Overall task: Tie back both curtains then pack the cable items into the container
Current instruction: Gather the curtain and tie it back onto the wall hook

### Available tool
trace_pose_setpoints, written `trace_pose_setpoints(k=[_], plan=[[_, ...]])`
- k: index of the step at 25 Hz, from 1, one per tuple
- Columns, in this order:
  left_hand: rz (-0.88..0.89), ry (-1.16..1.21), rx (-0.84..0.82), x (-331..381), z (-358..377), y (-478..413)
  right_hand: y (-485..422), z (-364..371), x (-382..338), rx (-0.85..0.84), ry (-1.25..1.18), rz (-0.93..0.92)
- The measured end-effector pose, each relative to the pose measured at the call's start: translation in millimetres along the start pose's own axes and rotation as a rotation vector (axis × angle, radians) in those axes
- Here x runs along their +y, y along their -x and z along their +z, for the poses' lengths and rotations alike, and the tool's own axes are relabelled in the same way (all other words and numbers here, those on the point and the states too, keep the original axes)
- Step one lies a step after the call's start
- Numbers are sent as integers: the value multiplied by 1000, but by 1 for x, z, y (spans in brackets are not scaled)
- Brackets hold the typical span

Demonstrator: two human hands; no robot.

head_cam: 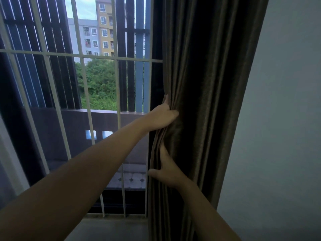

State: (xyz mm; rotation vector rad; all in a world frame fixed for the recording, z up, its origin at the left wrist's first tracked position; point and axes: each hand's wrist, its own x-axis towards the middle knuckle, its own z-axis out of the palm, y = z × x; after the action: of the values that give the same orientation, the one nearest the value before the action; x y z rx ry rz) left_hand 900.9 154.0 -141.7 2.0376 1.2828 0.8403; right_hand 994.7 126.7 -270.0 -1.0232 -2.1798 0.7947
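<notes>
A dark brown curtain (208, 84) hangs bunched in folds at the right side of the window, from the top of the view to the floor. My left hand (162, 117) grips its left edge at mid height, thumb across the front folds. Lower down, my right hand (167, 169) holds the same edge, its fingers hidden behind the fabric and its thumb on the window side. No tie-back, second curtain, cable items or container are in view.
A white metal window grille (81, 56) fills the left half, with a balcony wall and buildings beyond it. A plain grey wall (281, 119) stands right of the curtain. A strip of floor (112, 228) shows below the window.
</notes>
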Motion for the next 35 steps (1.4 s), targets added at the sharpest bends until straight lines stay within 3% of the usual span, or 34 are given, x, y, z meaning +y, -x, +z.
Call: trace_pose_setpoints(k=[2, 4, 6, 7, 8, 11, 15, 21, 27, 35], plan=[[-31, 25, 51, -11, -8, 1, 14, -3, 8, 14, 103, -17], [-55, 103, 147, -18, -11, 6, 25, -19, 4, 497, 264, -183], [-54, 216, 204, -18, -10, 13, 23, -46, -7, 1038, 222, -303], [-50, 248, 210, -17, -9, 14, 17, -63, -14, 1138, 155, -315], [-36, 260, 212, -14, -8, 15, 9, -80, -22, 1132, 90, -288], [-31, 253, 186, -10, -4, 10, -13, -111, -29, 902, -13, -109], [-42, 288, 181, -13, -2, 4, -13, -114, -14, 844, 34, -77], [-23, 294, 186, -3, 5, 6, -5, -70, 9, 303, 60, -48], [-4, 275, 106, 9, 8, 9, -1, -30, 13, 188, -140, -73], [-22, 313, 80, 12, 13, 9, -9, -27, 14, 167, -69, 0]])
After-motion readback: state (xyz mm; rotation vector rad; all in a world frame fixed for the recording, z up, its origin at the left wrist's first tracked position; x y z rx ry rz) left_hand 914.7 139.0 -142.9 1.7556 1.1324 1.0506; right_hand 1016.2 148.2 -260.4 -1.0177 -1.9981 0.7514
